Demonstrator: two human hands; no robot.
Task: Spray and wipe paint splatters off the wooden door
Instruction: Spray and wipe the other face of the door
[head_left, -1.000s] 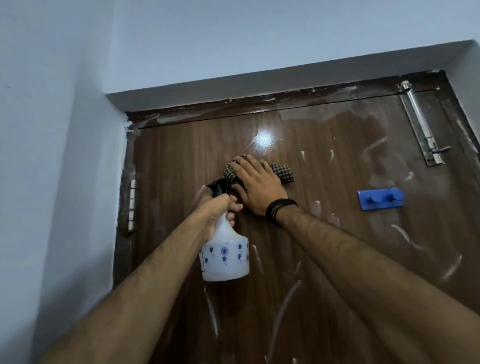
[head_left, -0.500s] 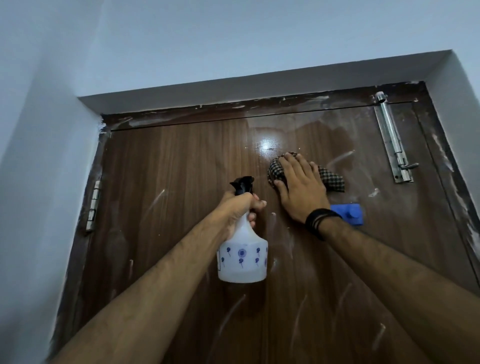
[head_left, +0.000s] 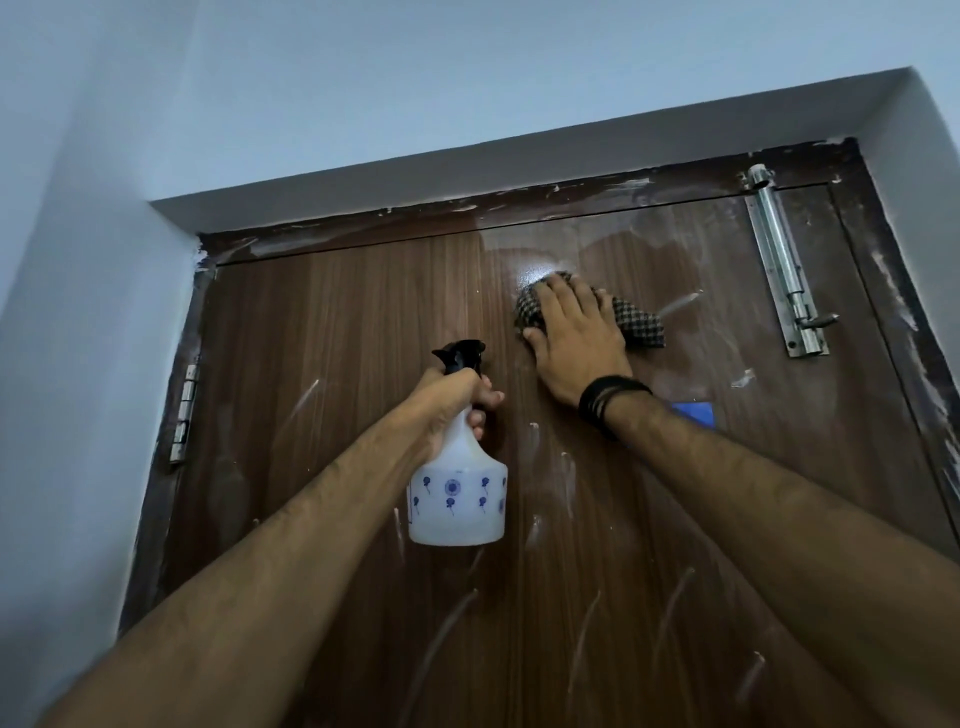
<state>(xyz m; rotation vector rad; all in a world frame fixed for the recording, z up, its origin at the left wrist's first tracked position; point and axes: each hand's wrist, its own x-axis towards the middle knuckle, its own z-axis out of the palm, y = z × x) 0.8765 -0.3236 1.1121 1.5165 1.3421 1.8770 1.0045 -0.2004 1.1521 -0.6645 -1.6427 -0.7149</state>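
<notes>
**A:** Streaks of white paint (head_left: 441, 639) lie nearest, low on the wooden door (head_left: 332, 322) between the two forearms, none of them wiped yet. Above them the left hand (head_left: 452, 400) grips the neck of the spray bottle (head_left: 457, 499), fingers curled round it just under the black nozzle (head_left: 462, 354), held close in front of the panel.

**B:** And the risk there?

**A:** The nozzle points up and towards the door, not at any one streak. A squeeze now would likely wet clean wood, and runs could carry thinned paint down the grain. A wet neck might also slip in that grip.

**B:** The other hand?

**A:** Farther up, the right hand (head_left: 576, 338) presses the checked cloth (head_left: 636, 325) flat on the door, fingers straight and spread over it. The surface shines wet just above the cloth. I judge that hard rubbing on one loaded patch of cloth would smear paint into a haze, as near the top edge, rather than lift it.

**B:** Room to move?

**A:** Open panel to the left, right across to the hinge (head_left: 186, 415). To the right it tightens: the steel tower bolt (head_left: 784, 270) stands near the cloth, and its knob could snag the fabric or knuckles. A blue fitting (head_left: 696, 413) sits just beside the right wrist, partly hidden. Farthest, the door frame (head_left: 415, 218) closes off the top, itself flecked with paint.
</notes>
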